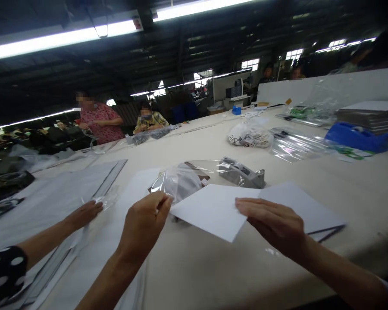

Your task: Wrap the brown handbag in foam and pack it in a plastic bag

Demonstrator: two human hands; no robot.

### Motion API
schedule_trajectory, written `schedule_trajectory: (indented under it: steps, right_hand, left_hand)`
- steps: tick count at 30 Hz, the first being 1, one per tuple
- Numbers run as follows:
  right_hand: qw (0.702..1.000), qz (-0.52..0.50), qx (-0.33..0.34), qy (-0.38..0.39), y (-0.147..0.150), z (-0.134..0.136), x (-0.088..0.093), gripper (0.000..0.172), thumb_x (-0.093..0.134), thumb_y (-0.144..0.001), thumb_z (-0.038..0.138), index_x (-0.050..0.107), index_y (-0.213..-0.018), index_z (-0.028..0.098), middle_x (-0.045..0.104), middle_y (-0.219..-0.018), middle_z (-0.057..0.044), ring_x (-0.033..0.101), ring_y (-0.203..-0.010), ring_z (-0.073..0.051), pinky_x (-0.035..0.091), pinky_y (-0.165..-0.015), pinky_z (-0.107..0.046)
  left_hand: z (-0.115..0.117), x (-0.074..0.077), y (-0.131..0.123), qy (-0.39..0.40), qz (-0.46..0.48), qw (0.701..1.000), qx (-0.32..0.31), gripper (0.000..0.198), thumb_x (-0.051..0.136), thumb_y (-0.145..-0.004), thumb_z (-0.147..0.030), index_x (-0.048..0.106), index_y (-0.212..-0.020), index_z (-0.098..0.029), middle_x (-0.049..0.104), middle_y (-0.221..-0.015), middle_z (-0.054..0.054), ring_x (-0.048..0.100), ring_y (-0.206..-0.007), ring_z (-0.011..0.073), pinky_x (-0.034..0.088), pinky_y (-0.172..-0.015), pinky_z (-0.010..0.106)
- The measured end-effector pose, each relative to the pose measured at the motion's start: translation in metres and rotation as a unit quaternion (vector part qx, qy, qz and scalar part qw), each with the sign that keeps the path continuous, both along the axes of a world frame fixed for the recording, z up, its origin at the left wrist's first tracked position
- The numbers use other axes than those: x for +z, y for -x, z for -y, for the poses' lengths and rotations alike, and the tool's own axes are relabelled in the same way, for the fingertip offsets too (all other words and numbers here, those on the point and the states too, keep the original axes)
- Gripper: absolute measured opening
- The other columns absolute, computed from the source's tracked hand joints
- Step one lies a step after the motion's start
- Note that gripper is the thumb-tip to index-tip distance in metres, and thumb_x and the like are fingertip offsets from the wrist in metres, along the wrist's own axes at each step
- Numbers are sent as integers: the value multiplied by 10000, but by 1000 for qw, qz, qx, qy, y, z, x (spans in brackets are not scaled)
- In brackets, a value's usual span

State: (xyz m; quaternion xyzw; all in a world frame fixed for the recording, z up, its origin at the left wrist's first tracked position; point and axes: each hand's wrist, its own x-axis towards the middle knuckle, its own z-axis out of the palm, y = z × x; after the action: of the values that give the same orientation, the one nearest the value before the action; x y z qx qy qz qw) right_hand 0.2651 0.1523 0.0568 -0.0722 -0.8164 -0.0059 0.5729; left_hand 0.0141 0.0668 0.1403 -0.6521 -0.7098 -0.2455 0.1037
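My left hand (147, 219) is closed in a pinch at the near edge of a clear plastic bag (181, 178), its fingertips beside the corner of a white card (213, 209). Whitish folded contents show inside the bag. My right hand (274, 219) grips the card's right side, fingers on top and thumb hidden below. The card is held tilted over the table. Just behind it sits a grey tape dispenser (241, 172). More white cards (302, 206) lie beneath and beyond my right hand.
At left, a co-worker's hand (87, 213) with a polka-dot sleeve touches clear plastic over white sheets (67, 185). A bagged item (250, 135), clear bags (297, 144), a blue tape dispenser (358, 137) and a stack of boards (371, 116) occupy the right side. Two people work across the table.
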Motion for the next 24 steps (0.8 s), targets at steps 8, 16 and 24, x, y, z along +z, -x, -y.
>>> schedule_trajectory:
  steps: [8, 16, 24]
  right_hand:
    - [999, -40, -21, 20, 3, -49, -19, 346, 584, -744, 19, 600, -1054, 171, 630, -1030, -90, 583, -991, -212, 517, -844, -379]
    - [997, 59, -21, -42, 94, -84, -37, 260, 471, -836, 70, 553, -1081, 101, 593, -1102, -126, 479, -1136, -201, 450, -947, -375]
    - [990, 135, -29, -34, 142, -80, -33, 157, 501, -839, 192, 596, -950, 133, 623, -1009, -95, 554, -1004, -189, 504, -784, -280]
  left_hand:
    - [24, -11, 24, -86, 25, 996, -18, 220, 467, -844, -357, 522, -704, -195, 527, -639, -48, 489, -577, 90, 356, -572, 208]
    - [21, -35, 5, -138, -51, 983, -107, 110, 481, -849, -234, 558, -781, -194, 567, -740, -1, 536, -696, 127, 404, -669, 238]
    - [18, -49, -2, -170, -100, 966, -167, 60, 500, -837, -193, 559, -831, -184, 584, -779, 14, 554, -739, 134, 433, -707, 249]
